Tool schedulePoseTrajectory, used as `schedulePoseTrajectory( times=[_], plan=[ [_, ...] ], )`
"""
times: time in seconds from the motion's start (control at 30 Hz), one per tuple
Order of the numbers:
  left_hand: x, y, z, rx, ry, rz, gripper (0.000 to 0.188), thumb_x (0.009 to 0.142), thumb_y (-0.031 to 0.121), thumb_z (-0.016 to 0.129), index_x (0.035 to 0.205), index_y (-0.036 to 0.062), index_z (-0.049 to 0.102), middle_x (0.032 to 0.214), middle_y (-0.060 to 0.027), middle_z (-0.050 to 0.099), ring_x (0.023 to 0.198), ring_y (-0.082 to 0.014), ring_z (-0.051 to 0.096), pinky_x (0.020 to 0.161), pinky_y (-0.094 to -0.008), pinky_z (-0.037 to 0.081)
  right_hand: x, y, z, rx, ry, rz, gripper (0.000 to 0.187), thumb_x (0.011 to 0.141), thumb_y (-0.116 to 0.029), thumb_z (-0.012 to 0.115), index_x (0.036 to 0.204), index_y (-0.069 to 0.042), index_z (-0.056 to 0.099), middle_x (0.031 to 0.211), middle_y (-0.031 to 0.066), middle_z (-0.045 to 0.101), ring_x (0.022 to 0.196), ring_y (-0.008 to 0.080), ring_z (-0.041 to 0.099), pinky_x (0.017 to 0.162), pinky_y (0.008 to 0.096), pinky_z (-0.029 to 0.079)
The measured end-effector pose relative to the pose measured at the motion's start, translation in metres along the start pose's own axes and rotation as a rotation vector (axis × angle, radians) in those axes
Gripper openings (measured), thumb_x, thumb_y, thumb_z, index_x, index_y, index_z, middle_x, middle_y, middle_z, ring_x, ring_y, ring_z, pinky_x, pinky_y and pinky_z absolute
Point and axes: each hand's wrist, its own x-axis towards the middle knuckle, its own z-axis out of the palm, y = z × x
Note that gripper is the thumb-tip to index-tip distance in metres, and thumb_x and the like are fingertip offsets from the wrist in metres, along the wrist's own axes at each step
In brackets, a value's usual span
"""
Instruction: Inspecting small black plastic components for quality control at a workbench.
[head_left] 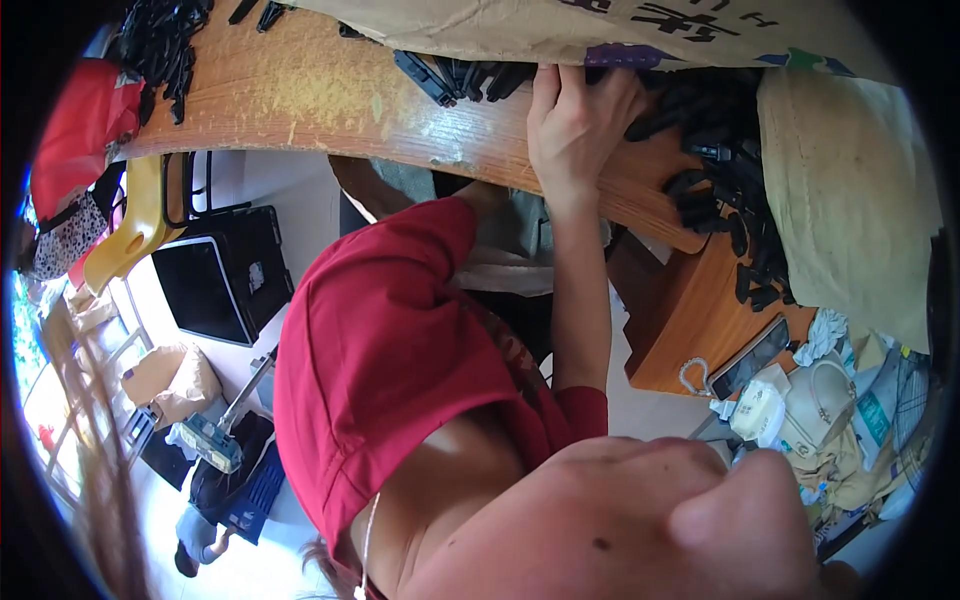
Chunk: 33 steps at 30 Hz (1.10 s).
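Wooden tabletop (330, 95) is largest, scuffed pale along its upper left stretch. Below it, your red top (370, 320). Brown printed sack (480, 25) lies across the top of the view, over part of the table; a second tan sack (850, 200) hangs down at the right.

Black plastic parts (715, 153) lie heaped on the wood between the tan sack and your hand, trailing down toward the table's right-hand end. Another dark heap (165, 45) sits at far left, near a red bag (85, 130).

Your right hand (582, 125) rests at the brown sack's lower edge, back of the hand showing, fingers bent. The fingertips are hidden by the sack, so you cannot tell from here whether they grip anything. Your left hand is out of sight; that arm goes beneath the table edge.

Just left of your right hand: a small cluster of black pieces (425, 78), partly under the sack. Smaller again, lower right: a phone (750, 357), and a pale looped cord (690, 375) beside it.
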Motion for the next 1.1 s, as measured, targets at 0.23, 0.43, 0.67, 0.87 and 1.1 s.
schedulePoseTrajectory(
  times=[0.23, 0.43, 0.67, 0.87, 1.1],
  plan=[
    [0.083, -0.013, 0.027, 0.069, 0.203, 0.182, 0.036, 0.077, 0.018, 0.054, 0.108, 0.0022, 0.061, 0.098, -0.0204, 0.065, 0.083, -0.0274, 0.063, 0.074, -0.0422, 0.051, -0.005, 0.015, -0.009, -0.104, 0.026, 0.022, 0.025, 0.082, -0.023, 0.062, 0.104, -0.013, 0.061, 0.108, 0.0253, 0.045, 0.098, 0.0439, 0.045, 0.087, 0.0553, 0.034],
    [0.072, -0.05, 0.033, 0.111, 0.336, 0.311, 0.036, 0.077, 0.018, 0.054, 0.109, 0.003, 0.061, 0.094, -0.0205, 0.065, 0.077, -0.0262, 0.064, 0.069, -0.042, 0.052, -0.007, 0.032, -0.027, -0.033, 0.184, 0.004, 0.015, 0.082, -0.017, 0.066, 0.094, -0.008, 0.069, 0.1, 0.0196, 0.06, 0.09, 0.0356, 0.056, 0.09, 0.0523, 0.036],
    [0.086, -0.06, -0.023, 0.153, 0.458, 0.394, 0.028, 0.074, 0.017, 0.056, 0.097, 0.0024, 0.062, 0.081, -0.0166, 0.066, 0.062, -0.0262, 0.064, 0.058, -0.0409, 0.052, -0.018, 0.023, -0.033, -0.048, 0.292, -0.061, 0.019, 0.084, -0.008, 0.061, 0.101, -0.008, 0.067, 0.103, 0.011, 0.063, 0.095, 0.0318, 0.057, 0.088, 0.0451, 0.04],
    [-0.033, 0.016, -0.135, -0.195, 0.273, 0.194, 0.019, 0.074, 0.013, 0.067, 0.072, -0.0008, 0.054, 0.062, -0.0132, 0.06, 0.054, -0.0215, 0.065, 0.05, -0.0352, 0.05, -0.022, 0.054, -0.094, -0.462, -0.065, -0.049, 0.032, 0.073, 0.001, 0.061, 0.101, -0.012, 0.068, 0.116, 0.0097, 0.055, 0.111, 0.0305, 0.046, 0.086, 0.0444, 0.037],
    [-0.074, 0.061, -0.181, -1.693, 0.31, 0.034, 0.023, 0.094, 0.009, 0.05, 0.11, -0.0081, 0.05, 0.097, -0.0187, 0.061, 0.087, -0.0268, 0.067, 0.078, -0.0297, 0.056, -0.026, 0.031, -0.098, -0.026, -0.018, -0.083, 0.016, 0.086, -0.008, 0.058, 0.102, -0.005, 0.063, 0.101, 0.0075, 0.059, 0.094, 0.0239, 0.054, 0.082, 0.0376, 0.039]
  ],
)
